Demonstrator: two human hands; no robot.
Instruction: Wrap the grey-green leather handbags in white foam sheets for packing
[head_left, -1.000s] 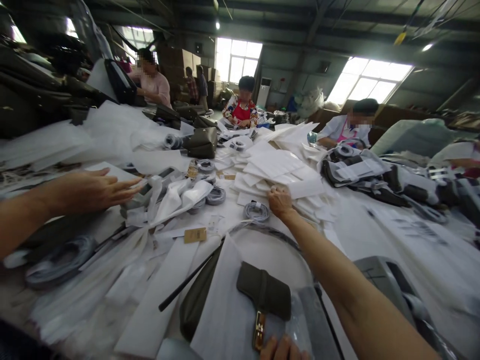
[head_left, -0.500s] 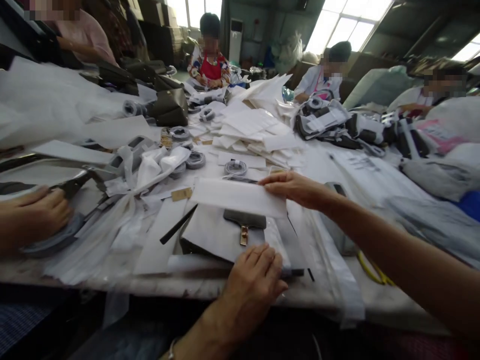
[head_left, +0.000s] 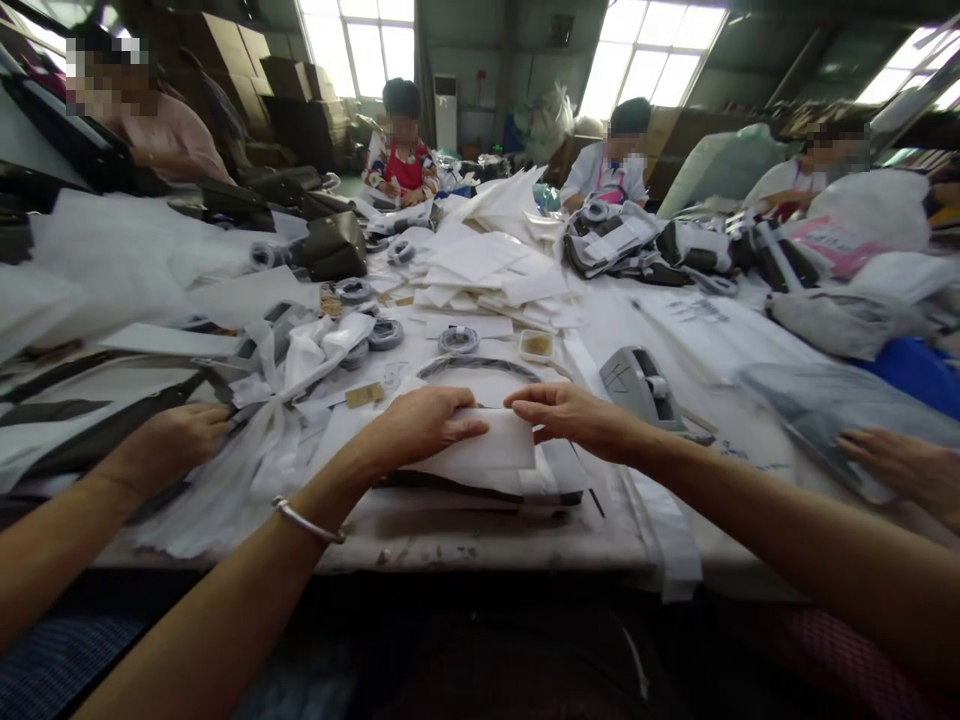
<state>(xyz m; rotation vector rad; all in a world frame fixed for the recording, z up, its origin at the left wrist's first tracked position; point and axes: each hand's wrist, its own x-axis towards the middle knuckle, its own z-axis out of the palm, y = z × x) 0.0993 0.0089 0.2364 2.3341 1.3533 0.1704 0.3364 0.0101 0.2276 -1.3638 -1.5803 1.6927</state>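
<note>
White sheet (head_left: pixel 487 447) over dark olive bag (head_left: pixel 480 484) – silver bangle (head_left: pixel 307 522), grey tape dispenser (head_left: pixel 637 380), tan tag (head_left: pixel 364 395), white paper stack (head_left: pixel 487 270).

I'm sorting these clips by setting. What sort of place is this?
Most likely a handbag packing workshop. A long white work table is heaped with a stack of white paper sheets and dark olive leather handbags, several seated people work along it, and brown cardboard cartons stand by the windows.
</note>
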